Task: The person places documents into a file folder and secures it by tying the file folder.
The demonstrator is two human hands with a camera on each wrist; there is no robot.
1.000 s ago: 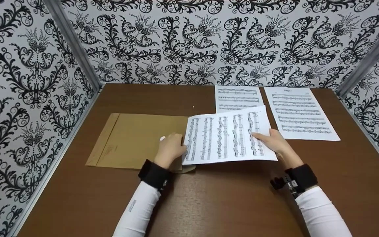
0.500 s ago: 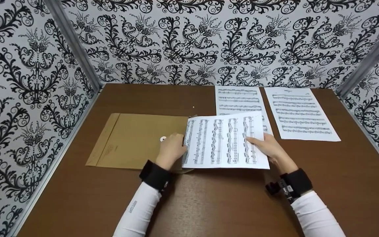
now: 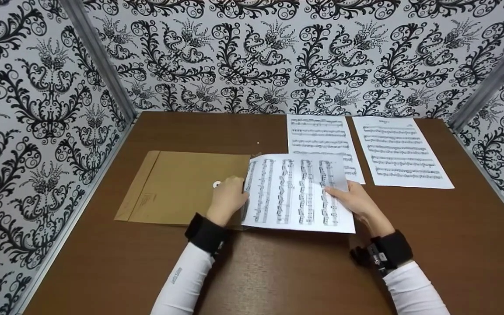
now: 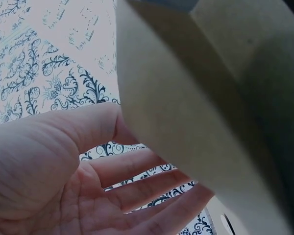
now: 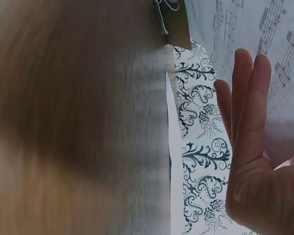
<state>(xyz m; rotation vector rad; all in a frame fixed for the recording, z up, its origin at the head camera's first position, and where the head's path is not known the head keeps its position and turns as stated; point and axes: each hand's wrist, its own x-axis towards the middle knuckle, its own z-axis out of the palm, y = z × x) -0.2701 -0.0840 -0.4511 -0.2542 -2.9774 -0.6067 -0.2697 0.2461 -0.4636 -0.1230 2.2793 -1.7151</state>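
A brown paper envelope (image 3: pixel 182 183) lies flat on the left of the table, its mouth facing right. My left hand (image 3: pixel 228 197) grips the mouth's edge; in the left wrist view thumb and fingers meet the brown paper (image 4: pixel 161 98). A white sheet of printed music (image 3: pixel 295 197), turned sideways, has its left end at the mouth, apparently inside it; that end is hidden. My right hand (image 3: pixel 359 203) holds the sheet's right edge, thumb on top. The right wrist view shows straight fingers (image 5: pixel 255 107) against the sheet's underside.
Two more music sheets lie at the back right: one (image 3: pixel 317 131) partly covered by the held sheet, the other (image 3: pixel 403 153) fully visible. Patterned walls (image 3: pixel 252 57) enclose the brown table (image 3: pixel 287 271) at the back and sides.
My right hand has moved left and slightly nearer, carrying the music sheet further toward the envelope and uncovering more of the sheet behind. The left hand has stayed in place.
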